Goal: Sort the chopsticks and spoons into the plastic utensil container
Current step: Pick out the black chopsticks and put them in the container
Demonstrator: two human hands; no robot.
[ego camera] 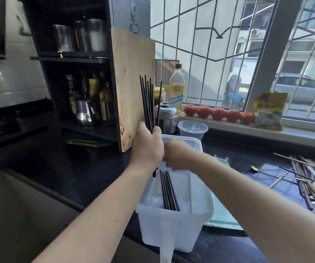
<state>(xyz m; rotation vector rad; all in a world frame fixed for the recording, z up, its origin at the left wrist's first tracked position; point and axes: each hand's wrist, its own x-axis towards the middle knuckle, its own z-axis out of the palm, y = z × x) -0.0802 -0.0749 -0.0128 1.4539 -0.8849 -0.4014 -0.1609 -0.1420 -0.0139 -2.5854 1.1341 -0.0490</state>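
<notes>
About seven black chopsticks [148, 103] stand upright in the left hand [146, 147], fingers curled round them, above the plastic container [173, 230] holding about five more [169, 190]. The right hand [177, 155] is blurred; its fingers cannot be told.
</notes>
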